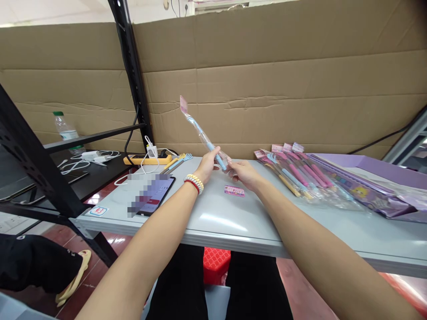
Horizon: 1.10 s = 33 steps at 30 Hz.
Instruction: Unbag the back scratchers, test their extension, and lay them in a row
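My left hand (207,165) and my right hand (244,173) both grip the lower end of a clear plastic sleeve (200,131) holding a blue utensil. The sleeve slants up and to the left, with a pink label at its top end. Both hands hover just above the grey table (233,222), close together. A beaded bracelet sits on my left wrist. A small pink label (234,191) lies on the table just below my right hand.
A pile of packed pink and blue utensils (293,171) lies to the right, beside purple bags (363,189). A phone (151,195), loose utensils (178,162), a yellow power strip (148,159) and a water bottle (66,132) are on the left. Cardboard walls stand behind. Someone's foot (71,280) is at lower left.
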Each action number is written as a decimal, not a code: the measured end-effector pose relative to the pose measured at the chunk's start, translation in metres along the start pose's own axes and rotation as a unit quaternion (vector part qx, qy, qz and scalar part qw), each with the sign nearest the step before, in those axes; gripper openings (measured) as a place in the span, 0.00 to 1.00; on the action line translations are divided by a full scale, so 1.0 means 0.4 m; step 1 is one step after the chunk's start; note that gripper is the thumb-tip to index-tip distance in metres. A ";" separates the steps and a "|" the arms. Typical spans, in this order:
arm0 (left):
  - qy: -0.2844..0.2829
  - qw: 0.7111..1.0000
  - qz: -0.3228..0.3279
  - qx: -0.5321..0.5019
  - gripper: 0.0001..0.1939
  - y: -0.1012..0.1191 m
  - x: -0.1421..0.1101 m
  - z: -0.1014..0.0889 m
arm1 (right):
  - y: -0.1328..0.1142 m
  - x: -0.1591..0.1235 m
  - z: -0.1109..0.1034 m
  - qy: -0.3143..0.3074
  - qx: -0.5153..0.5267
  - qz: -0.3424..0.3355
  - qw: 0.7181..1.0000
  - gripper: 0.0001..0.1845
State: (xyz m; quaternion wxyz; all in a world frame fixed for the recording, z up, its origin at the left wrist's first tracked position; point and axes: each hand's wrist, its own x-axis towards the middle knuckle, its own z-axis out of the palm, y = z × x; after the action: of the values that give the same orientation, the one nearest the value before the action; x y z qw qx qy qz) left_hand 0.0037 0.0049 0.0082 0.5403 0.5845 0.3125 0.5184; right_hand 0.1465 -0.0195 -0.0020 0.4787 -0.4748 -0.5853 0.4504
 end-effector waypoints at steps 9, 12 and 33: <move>-0.008 0.997 0.034 -0.066 0.17 -0.008 -0.004 0.009 | 0.000 -0.004 -0.010 -0.052 0.005 -0.055 0.997 0.23; -0.034 0.995 0.034 -0.089 0.17 -0.007 -0.007 0.014 | 0.002 -0.003 -0.008 -0.060 -0.025 -0.049 0.997 0.21; 0.051 0.974 0.026 -0.221 0.13 0.007 0.003 -0.032 | 0.039 0.027 -0.106 0.015 -0.285 -0.134 0.949 0.17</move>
State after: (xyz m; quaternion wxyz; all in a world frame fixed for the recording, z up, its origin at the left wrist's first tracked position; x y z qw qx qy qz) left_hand -0.0087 0.0094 0.0096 0.6258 0.4312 0.2021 0.6178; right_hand 0.1894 -0.0034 -0.0100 0.3881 -0.5151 -0.7405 0.1892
